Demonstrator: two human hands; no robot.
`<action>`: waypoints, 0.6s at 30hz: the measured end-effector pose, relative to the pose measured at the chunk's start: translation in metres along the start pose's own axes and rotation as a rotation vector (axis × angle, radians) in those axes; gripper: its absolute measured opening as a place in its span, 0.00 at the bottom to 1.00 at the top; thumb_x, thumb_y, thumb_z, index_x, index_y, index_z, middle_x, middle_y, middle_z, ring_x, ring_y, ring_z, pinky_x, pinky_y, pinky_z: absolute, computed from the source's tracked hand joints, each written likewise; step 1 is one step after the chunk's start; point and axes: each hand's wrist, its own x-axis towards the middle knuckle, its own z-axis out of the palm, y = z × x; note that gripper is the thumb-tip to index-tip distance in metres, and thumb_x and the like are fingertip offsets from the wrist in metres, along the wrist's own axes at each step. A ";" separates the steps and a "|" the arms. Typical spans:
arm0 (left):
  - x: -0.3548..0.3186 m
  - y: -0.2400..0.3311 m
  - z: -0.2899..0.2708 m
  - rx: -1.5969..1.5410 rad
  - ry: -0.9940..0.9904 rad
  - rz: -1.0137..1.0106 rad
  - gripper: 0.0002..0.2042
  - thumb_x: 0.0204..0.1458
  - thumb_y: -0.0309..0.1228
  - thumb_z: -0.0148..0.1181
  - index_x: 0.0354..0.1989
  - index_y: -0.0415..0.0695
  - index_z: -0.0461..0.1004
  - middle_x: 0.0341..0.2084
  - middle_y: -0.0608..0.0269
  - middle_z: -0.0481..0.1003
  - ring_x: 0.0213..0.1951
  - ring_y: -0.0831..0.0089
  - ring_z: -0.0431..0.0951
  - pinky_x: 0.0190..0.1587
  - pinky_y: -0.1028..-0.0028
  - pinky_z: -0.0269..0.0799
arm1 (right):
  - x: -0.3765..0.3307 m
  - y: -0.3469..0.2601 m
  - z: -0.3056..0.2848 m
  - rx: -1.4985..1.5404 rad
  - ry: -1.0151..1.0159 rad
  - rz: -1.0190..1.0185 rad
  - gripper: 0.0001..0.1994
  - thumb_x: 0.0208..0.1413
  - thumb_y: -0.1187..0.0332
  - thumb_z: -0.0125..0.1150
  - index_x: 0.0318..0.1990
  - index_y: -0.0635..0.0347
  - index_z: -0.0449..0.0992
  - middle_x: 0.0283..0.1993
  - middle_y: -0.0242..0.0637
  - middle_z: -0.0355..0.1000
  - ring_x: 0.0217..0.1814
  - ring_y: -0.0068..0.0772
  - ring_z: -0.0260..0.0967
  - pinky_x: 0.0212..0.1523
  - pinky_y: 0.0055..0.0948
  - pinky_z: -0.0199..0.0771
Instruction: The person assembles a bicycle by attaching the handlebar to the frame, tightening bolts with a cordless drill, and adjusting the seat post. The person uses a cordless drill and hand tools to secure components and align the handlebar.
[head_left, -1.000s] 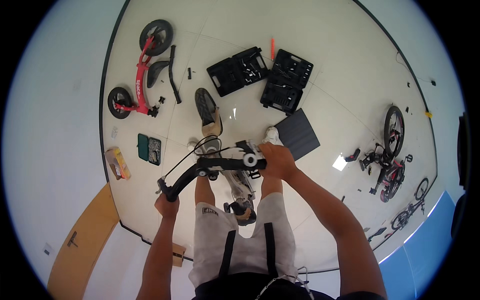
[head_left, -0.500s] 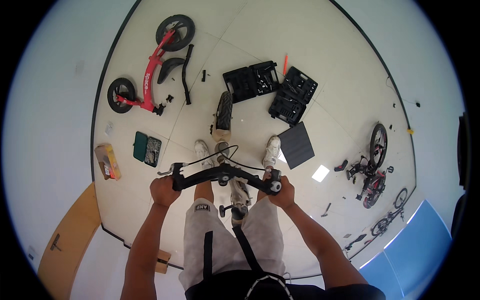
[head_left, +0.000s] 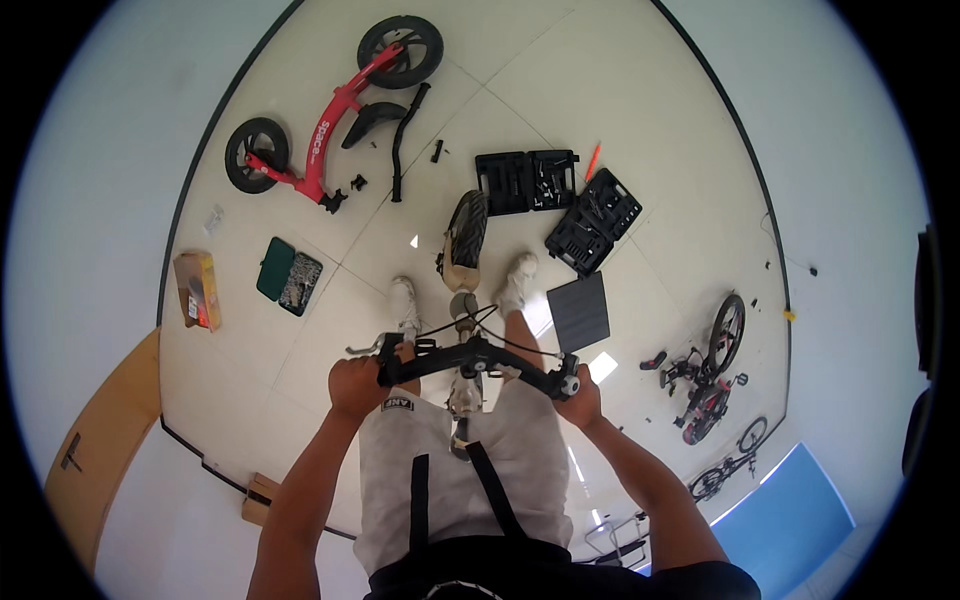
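Stands on a pale tiled floor (head_left: pixel 300 370). Straddles a pale bicycle (head_left: pixel 466 392), upright between the legs, with its front wheel (head_left: pixel 470 225) just ahead and its frame running back toward the shorts. Has a red balance bike (head_left: pixel 318 160) lying on its side ahead to the left, well apart, and a dark bicycle (head_left: pixel 708 405), seemingly in pieces, off to the right. Spans the lap with the curved black handlebar (head_left: pixel 435 360), near the knees. Faces two open black tool cases (head_left: pixel 505 185) beyond the right foot, with a dark square panel (head_left: pixel 579 312) just beside the nearer one. Closes the left hand (head_left: pixel 357 386) around the left end of the bar, and the right hand (head_left: pixel 582 402) likewise around the right end. Leaves the silver brake lever (head_left: pixel 361 349) jutting free past the left knuckles. Seems to be at the stage of steadying or steering by the bar, not of using tools. Calls next, most likely, for even pressure from both sides, to stop the wheel swinging.
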 end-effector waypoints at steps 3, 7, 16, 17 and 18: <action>-0.020 -0.009 0.017 -0.022 0.035 -0.079 0.09 0.36 0.34 0.69 0.18 0.47 0.73 0.18 0.56 0.75 0.23 0.53 0.77 0.28 0.57 0.71 | 0.022 -0.032 -0.034 -0.067 -0.157 0.038 0.28 0.44 0.68 0.75 0.47 0.59 0.61 0.38 0.51 0.76 0.43 0.62 0.77 0.38 0.51 0.78; -0.023 -0.009 0.020 0.021 0.091 -0.143 0.10 0.37 0.32 0.68 0.16 0.47 0.71 0.18 0.54 0.74 0.22 0.51 0.75 0.28 0.56 0.70 | 0.074 -0.019 -0.107 -0.035 -0.964 -0.189 0.31 0.49 0.66 0.67 0.62 0.61 0.64 0.54 0.49 0.70 0.55 0.46 0.75 0.53 0.40 0.77; -0.017 -0.004 0.011 0.013 0.009 -0.107 0.12 0.38 0.33 0.69 0.17 0.46 0.69 0.16 0.55 0.70 0.22 0.52 0.74 0.28 0.55 0.69 | 0.397 -0.018 -0.025 -0.532 -0.899 -0.342 0.12 0.52 0.63 0.63 0.41 0.60 0.80 0.46 0.47 0.80 0.50 0.51 0.78 0.49 0.43 0.77; -0.020 -0.004 0.016 -0.003 -0.029 -0.101 0.13 0.36 0.33 0.69 0.16 0.47 0.67 0.15 0.55 0.69 0.22 0.52 0.73 0.27 0.55 0.68 | 0.439 -0.023 0.001 -0.657 -0.863 -0.358 0.17 0.53 0.58 0.62 0.47 0.55 0.79 0.48 0.48 0.79 0.52 0.51 0.77 0.50 0.48 0.77; -0.026 -0.004 0.019 -0.010 -0.024 -0.069 0.14 0.34 0.33 0.69 0.15 0.48 0.65 0.14 0.57 0.67 0.21 0.52 0.72 0.25 0.56 0.66 | 0.472 -0.026 0.025 -0.608 -0.692 -0.415 0.16 0.54 0.58 0.61 0.46 0.56 0.79 0.48 0.47 0.79 0.52 0.51 0.76 0.51 0.49 0.77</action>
